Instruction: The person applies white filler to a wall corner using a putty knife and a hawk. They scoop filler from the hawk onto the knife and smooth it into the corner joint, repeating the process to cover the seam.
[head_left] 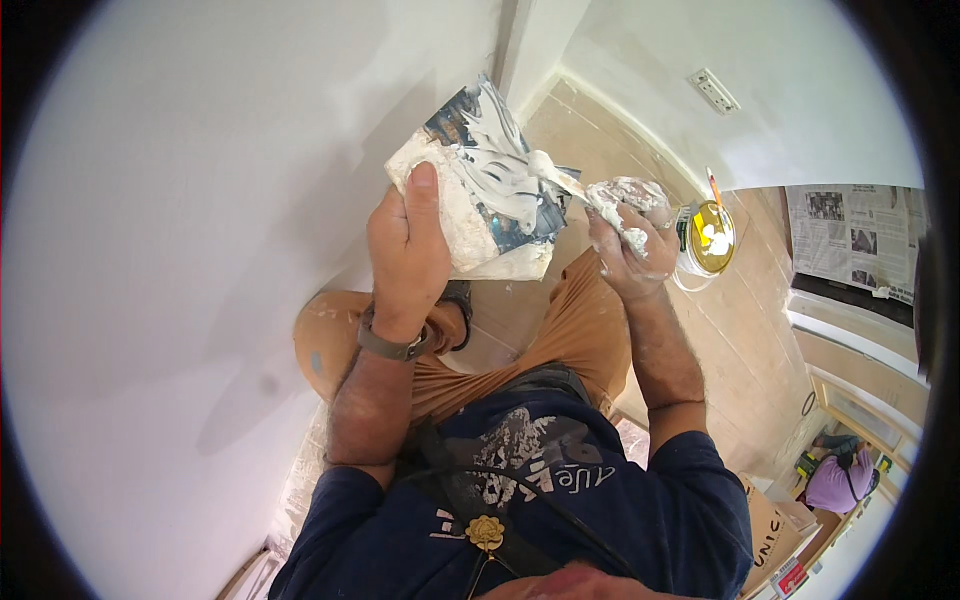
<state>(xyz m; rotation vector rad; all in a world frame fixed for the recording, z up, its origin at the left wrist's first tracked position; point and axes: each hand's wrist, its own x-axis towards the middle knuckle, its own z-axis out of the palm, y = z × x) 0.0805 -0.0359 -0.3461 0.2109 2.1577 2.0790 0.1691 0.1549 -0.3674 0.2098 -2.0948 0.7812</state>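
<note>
My left hand [408, 250] grips the near edge of a stiff, dark printed board [455, 125], its thumb lying on top. Pale dried crust covers the board's near side, and fresh white putty [500, 175] is smeared across its middle. From the right, my right hand [640, 245] is closed around a small putty-coated spatula [565, 182], whose tip touches the putty at the board's right side. Thick white putty cakes the fingers of that hand and hides the tool's handle.
A white wall [180, 200] rises close on the left. Right of my hand, a paint can [708, 245] stands on the tiled floor [745, 320]. Newspaper [850, 235] hangs further right. At lower right are a cardboard box [775, 530] and a person in purple [840, 485].
</note>
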